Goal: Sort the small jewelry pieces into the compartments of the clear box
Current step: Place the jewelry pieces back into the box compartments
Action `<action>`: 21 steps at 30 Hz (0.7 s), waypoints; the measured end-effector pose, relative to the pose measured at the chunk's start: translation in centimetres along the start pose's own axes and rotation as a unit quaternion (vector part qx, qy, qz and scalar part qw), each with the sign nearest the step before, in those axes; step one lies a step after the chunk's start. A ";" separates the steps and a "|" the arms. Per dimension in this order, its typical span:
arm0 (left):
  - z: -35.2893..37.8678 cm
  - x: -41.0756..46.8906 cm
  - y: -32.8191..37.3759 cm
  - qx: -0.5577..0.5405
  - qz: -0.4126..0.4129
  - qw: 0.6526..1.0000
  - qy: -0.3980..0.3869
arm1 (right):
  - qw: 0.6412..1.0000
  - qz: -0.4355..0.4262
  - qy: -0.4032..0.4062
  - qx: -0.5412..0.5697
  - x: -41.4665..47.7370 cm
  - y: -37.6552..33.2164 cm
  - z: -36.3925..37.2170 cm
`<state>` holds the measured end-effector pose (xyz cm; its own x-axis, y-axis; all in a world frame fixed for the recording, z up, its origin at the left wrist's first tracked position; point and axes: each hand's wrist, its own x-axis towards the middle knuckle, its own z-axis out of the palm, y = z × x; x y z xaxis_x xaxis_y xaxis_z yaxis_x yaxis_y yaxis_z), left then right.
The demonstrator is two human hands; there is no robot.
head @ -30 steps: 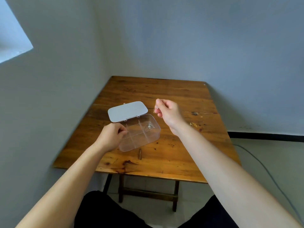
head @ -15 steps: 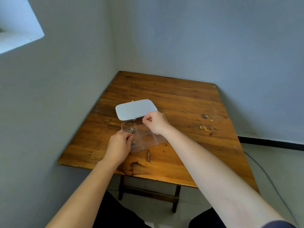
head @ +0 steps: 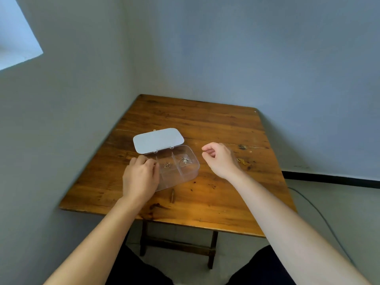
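**Open jewelry box on a worn wooden table in a bare corner**

A square wooden table point(head: 205, 128) fills the corner where two plain grey-blue walls point(head: 246, 48) meet. Its top is amber-brown, scuffed and marked with dark knots and stains, and a crack runs across it behind the box. A pale floor point(head: 339, 202) shows to the right, with a dark baseboard point(head: 329, 178) along the wall and a thin cable point(head: 320, 214) trailing over it.

The clear box point(head: 185, 173) sits toward the table's left edge, its grey lid point(head: 158, 139) thrown back and lying flat behind it. Dividers split it into compartments. A small brownish piece point(head: 167, 164) lies in a middle compartment, and a silvery piece point(head: 185, 160) in the far right one. A gold piece point(head: 240, 160) lies loose on the wood near the right edge.

The left hand point(head: 140, 175) rests on the box's left end, fingers curled over the rim and steadying it. The right hand point(head: 219, 159) hovers just right of the box, apart from it, loosely curled with thumb and forefinger parted and nothing visible between them.
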<state>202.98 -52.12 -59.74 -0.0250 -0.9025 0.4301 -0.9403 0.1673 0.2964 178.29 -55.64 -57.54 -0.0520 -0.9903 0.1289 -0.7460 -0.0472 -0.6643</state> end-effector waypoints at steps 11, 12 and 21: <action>6.4 0.6 11.9 -0.073 0.170 0.975 -0.122 | 0.967 0.111 -0.079 -0.216 -1.1 11.6 -3.7; 7.1 0.7 12.5 -0.072 0.176 0.973 -0.135 | 0.965 0.087 -0.090 -0.230 -0.8 11.9 -3.8; 13.0 3.3 14.9 -0.010 0.134 0.955 -0.263 | 0.972 -0.050 -0.023 -0.229 2.1 14.8 -3.7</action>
<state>184.51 -57.77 -65.00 -0.4358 -0.9000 0.0054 -0.8700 0.4227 0.2539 164.68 -57.97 -64.34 0.0581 -0.9891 0.1353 -0.9637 -0.0910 -0.2511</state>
